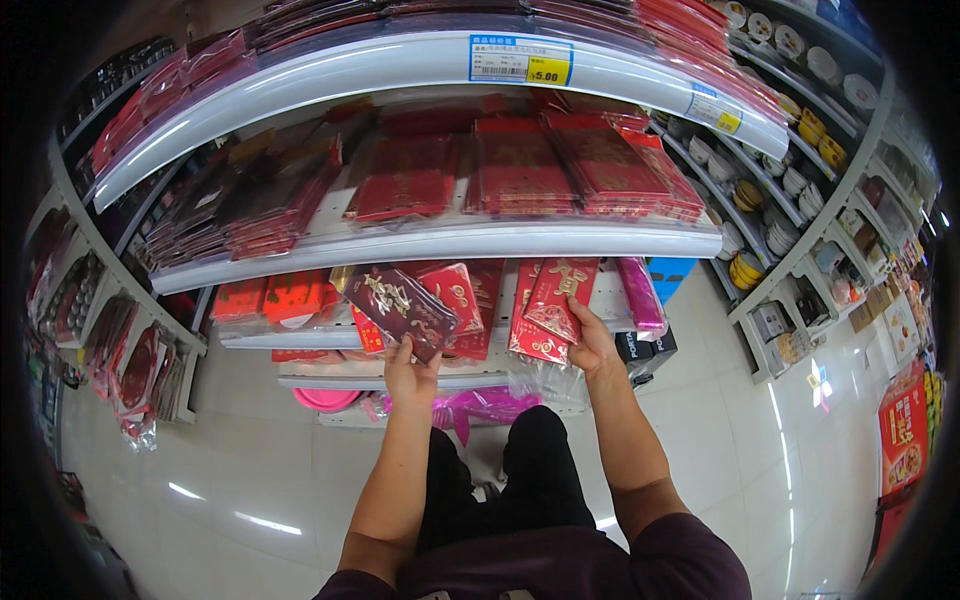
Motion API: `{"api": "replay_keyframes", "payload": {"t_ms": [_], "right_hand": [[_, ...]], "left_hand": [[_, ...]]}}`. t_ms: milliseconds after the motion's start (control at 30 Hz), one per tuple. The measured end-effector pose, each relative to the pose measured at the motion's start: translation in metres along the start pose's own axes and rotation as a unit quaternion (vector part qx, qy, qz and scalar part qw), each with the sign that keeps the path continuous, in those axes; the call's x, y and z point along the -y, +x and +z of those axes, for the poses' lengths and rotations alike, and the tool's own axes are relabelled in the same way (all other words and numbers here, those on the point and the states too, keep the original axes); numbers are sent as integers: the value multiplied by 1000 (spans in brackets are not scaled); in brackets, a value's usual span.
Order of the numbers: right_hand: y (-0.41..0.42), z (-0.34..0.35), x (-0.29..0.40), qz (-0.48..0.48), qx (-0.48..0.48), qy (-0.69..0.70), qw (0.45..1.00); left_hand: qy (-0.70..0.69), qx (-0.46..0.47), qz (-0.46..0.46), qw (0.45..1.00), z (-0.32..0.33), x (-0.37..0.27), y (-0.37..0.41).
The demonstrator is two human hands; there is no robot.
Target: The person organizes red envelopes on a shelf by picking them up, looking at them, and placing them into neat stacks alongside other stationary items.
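My left hand [412, 375] grips the lower edge of a dark red envelope packet [397, 307] with gold lettering in a clear wrapper. Just behind it, a brighter red envelope with gold patterns [459, 296] shows partly; whether my left hand also holds that one I cannot tell. On the right, my right hand [594, 341] holds a red envelope with a large gold character [559, 300] by its right edge. Another red envelope [529, 337] lies beneath that one, overlapping it. Both hands are in front of a lower shelf, below the middle shelf's white edge.
Stacks of wrapped red envelopes [521, 169] fill the middle shelf [450, 247]. Above projects an upper shelf edge [360, 64] with price tags. A purple plastic-wrapped roll [641, 296] and black boxes [645, 352] sit at right. Bowls [750, 195] line racks farther right. Tiled floor [247, 457] surrounds my legs.
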State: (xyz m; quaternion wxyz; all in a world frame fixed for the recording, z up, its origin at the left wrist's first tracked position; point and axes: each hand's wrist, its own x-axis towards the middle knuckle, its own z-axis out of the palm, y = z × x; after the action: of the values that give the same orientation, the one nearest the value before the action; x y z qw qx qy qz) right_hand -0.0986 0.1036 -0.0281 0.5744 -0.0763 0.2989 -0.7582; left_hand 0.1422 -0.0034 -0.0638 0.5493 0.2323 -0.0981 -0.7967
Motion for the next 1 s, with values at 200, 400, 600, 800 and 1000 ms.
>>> {"api": "replay_keyframes", "payload": {"t_ms": [200, 400, 600, 800, 1000], "right_hand": [[-2, 6, -26, 29, -56, -15, 998], [-7, 16, -56, 86, -77, 14, 993], [2, 18, -80, 76, -39, 11, 996], [-22, 25, -66, -7, 15, -67, 998], [-47, -5, -31, -84, -7, -79, 993]], "left_hand": [[-35, 29, -58, 997, -3, -6, 4], [-81, 31, -108, 990, -1, -11, 3], [-41, 57, -132, 989, -11, -11, 8], [68, 53, -30, 996, 2, -27, -11], [280, 66, 110, 951, 15, -37, -21]]}}
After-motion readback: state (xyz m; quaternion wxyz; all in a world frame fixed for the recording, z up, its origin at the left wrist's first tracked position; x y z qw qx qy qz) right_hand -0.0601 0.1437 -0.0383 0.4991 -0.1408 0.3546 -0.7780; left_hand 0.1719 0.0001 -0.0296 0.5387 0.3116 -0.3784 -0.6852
